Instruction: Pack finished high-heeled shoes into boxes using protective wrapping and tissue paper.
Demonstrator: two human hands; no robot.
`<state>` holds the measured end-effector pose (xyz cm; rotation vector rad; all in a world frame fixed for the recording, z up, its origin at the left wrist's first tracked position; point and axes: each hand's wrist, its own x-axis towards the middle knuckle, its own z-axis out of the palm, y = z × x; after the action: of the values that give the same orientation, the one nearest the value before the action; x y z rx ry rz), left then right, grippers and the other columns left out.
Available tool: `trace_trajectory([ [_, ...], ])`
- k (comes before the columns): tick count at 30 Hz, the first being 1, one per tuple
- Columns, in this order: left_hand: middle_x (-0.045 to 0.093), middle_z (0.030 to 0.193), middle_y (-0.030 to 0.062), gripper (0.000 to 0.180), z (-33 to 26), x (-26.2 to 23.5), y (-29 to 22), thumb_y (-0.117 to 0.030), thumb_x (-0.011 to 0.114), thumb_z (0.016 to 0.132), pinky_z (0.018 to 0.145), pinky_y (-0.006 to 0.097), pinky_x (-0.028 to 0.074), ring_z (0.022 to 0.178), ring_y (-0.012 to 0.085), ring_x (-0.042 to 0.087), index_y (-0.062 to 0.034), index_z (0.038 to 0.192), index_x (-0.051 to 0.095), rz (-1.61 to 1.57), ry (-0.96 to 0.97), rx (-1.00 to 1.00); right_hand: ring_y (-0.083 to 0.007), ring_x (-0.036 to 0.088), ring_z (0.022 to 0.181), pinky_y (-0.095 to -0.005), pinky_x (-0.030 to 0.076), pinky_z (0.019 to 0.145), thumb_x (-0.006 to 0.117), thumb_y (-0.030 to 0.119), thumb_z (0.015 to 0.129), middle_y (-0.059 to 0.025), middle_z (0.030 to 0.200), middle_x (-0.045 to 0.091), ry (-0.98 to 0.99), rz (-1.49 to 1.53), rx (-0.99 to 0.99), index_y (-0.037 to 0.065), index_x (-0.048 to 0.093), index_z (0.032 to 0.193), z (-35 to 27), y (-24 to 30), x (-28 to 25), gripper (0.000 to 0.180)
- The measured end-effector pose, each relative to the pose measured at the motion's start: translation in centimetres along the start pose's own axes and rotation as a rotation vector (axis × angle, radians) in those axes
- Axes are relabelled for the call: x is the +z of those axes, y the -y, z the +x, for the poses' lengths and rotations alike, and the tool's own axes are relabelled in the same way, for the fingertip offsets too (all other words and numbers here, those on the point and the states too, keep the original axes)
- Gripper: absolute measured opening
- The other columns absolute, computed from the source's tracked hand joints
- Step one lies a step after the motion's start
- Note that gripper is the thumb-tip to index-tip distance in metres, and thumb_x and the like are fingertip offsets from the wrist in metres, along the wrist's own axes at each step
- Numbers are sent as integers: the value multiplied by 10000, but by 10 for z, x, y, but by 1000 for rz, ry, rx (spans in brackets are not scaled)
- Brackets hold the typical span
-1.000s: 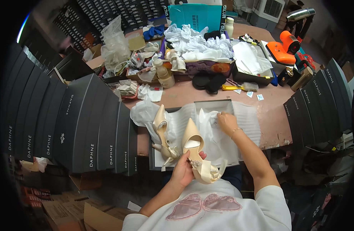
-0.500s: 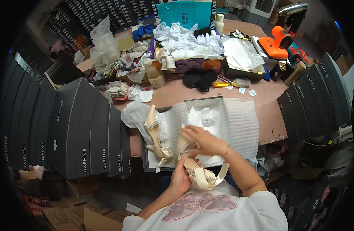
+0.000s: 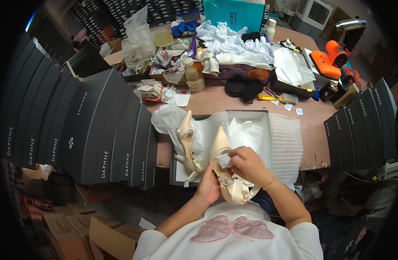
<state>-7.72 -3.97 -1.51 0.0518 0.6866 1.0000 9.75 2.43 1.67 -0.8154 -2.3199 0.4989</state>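
Closed around the side of a cream pointed-toe shoe [image 3: 219,144], my left hand [image 3: 209,187] keeps it tilted with the toe pointing away from me. The shoe has a pearl-trimmed strap and a ribbon bow near the heel. My right hand [image 3: 251,168] pinches a small wad of white paper [image 3: 225,161] at the shoe's opening. A matching shoe [image 3: 186,131] lies just to the left, on white tissue in the open dark shoebox [image 3: 250,112]. More white tissue [image 3: 245,131] fills the box's right part.
Dark shoeboxes [image 3: 99,125] stand in rows on the left, with another stack [image 3: 359,119] on the right. Ribbed white wrapping [image 3: 286,145] spreads right of the open box. Behind are a bottle [image 3: 193,80], a yellow-handled brush [image 3: 277,98] and a box of crumpled paper [image 3: 238,45].
My right hand has picked up the paper wad from the box and brought it to the shoe's opening. The whole view has shifted, with the scene now further right and slightly higher.
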Motion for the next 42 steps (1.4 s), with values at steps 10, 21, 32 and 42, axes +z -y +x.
trace_trajectory([
  [10,571,1000,102,439,-17,8,34,-439,370,1004,735,405,568,838,235,649,-76,1250,393,241,-35,-29,-268,586,1083,-330,494,892,731,73,732,-205,1263,551,-126,639,575,38,339,1433,-2,1,21,804],
  [21,471,1318,183,449,16,-30,-109,14,619,757,1074,444,330,1299,359,380,-55,1199,585,1932,-128,1047,-330,646,893,-388,530,776,733,140,745,-192,1086,621,-195,41,591,23,363,1396,-25,-74,2,759],
  [32,396,1420,145,269,59,-101,-132,-44,648,744,1078,653,176,1410,354,200,-139,995,650,2464,68,861,-307,371,1329,-553,243,1092,546,178,855,-43,1269,533,444,-502,-17,195,558,1231,-59,-61,21,376],
  [42,522,1299,91,397,30,-50,-167,-5,680,754,1099,474,299,1322,297,398,-92,1136,614,2193,144,1114,-224,516,1201,-531,168,1130,676,185,783,-53,1174,617,181,-39,187,162,620,1154,-28,-53,-31,376],
])
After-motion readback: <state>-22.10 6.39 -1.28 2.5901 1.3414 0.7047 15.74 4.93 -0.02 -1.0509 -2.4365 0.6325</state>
